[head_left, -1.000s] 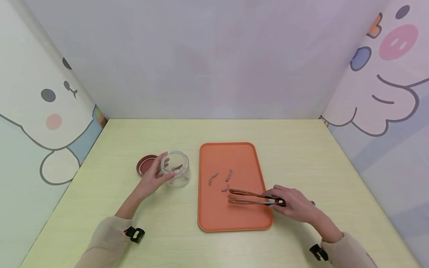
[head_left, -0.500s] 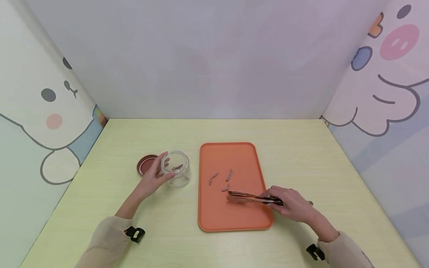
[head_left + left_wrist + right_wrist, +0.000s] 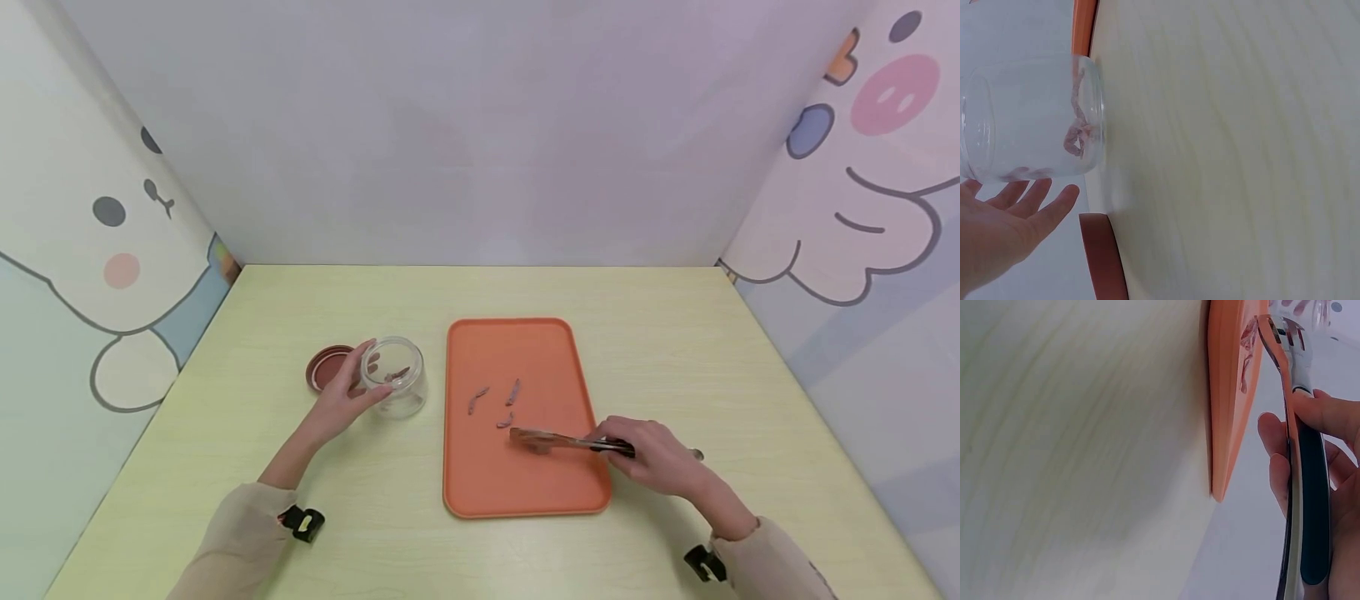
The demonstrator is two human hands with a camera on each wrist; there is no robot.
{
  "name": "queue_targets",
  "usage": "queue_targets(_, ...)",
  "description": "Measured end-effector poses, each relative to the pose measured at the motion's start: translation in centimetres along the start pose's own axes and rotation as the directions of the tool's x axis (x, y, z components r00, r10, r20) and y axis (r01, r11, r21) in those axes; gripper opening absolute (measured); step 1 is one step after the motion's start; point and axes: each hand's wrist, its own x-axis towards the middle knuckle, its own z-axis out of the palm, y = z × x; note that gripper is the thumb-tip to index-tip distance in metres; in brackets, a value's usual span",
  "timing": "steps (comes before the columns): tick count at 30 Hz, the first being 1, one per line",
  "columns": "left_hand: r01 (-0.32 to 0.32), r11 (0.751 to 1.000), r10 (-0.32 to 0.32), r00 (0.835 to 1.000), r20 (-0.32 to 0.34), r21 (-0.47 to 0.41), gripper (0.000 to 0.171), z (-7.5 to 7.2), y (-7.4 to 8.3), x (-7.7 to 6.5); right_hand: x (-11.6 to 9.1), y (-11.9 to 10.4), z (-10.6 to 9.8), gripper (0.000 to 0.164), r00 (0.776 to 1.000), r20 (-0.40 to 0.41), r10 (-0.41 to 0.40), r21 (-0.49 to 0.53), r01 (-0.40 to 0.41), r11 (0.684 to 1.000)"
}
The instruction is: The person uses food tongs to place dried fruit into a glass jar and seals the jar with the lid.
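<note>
My left hand (image 3: pixel 337 410) holds a clear glass jar (image 3: pixel 405 405) from its left side, thumb in front and fingers behind. Inside the upright, lidless jar lie thin, wrinkled brownish strips (image 3: pixel 1075 134). In my right hand (image 3: pixel 654 454) is a pair of metal tongs (image 3: pixel 566 441) with dark grips, its two arms squeezed together. The tong tips hover over or touch the orange tray (image 3: pixel 517 492); which, I cannot tell. Just beyond them lie a short curled strip (image 3: pixel 505 422), a straight strip (image 3: pixel 513 392) and a bent strip (image 3: pixel 477 400). Nothing shows clearly between the tips.
A reddish-brown lid (image 3: pixel 327 367) lies on the table behind my left hand, left of the jar. The pale wooden table (image 3: pixel 645 333) ends at a plain back wall, with cartoon-printed side walls. The tray's low rim stands right of the jar.
The tong arms, spread apart a second ago, have come together as my right hand squeezed. My left hand, the jar and the strips on the tray stay put.
</note>
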Motion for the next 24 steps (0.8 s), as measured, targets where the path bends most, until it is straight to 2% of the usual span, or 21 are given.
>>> queue_targets(13,0.003,1.0,-0.003,1.0,-0.003,-0.001,0.072,-0.1,0.2,0.0,0.6,-0.1,-1.0,0.03,0.998,-0.069,-0.01,-0.03,0.008,1.0)
queue_targets(24,0.004,1.0,-0.004,1.0,0.0,-0.004,0.072,-0.1,0.0,0.0,2.4,0.1,-2.8,0.029,0.995,-0.091,-0.04,-0.076,0.034,0.997)
